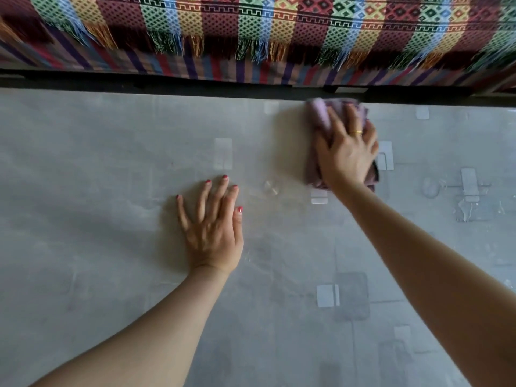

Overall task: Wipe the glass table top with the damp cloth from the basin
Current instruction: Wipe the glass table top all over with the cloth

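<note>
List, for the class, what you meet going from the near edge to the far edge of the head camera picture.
Left hand flat on the glass table top → right hand pressing the purple cloth → far edge of the table → patterned fringed blanket.

Your right hand [346, 155] presses a folded mauve cloth [318, 115] flat on the grey glass surface [111, 163] near its far edge, while your left hand [213, 233] rests open, fingers [205, 196] spread, beside it.
</note>
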